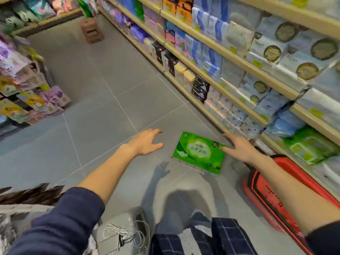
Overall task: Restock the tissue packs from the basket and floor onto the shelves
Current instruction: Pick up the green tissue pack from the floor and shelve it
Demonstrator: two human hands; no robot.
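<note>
At the bottom edge a dark blue plaid trouser leg (220,238) and a grey shoe with white laces (121,234) stand on the smooth grey tiled floor (103,115). Both bare forearms reach forward from rolled dark blue sleeves (60,223).

The left hand (147,143) hovers with fingers spread wide, holding nothing, apart from the flat rectangular green plastic tissue pack (199,153) that lies on the floor just to its right. The right hand (237,147) is also spread and empty; its thumb reaches over the pack's far right corner, though whether it touches I cannot tell. The pack's glossy film carries white lettering, and its near long edge shows a row of ridges.

Just right of the right wrist sits a red plastic shopping basket with black trim (272,192), tight against the base of the wooden-edged shelf unit (230,52). Beyond the right hand, the lowest shelf holds soft green tissue packs (309,146); the shelves above carry pale blue and white wrapped packs (276,57).

Left of and beyond the left hand the floor lies open down the aisle. A brown stepped stool (91,31) stands far ahead, and a display of colourful printed packets (27,92) crowds the left edge.
</note>
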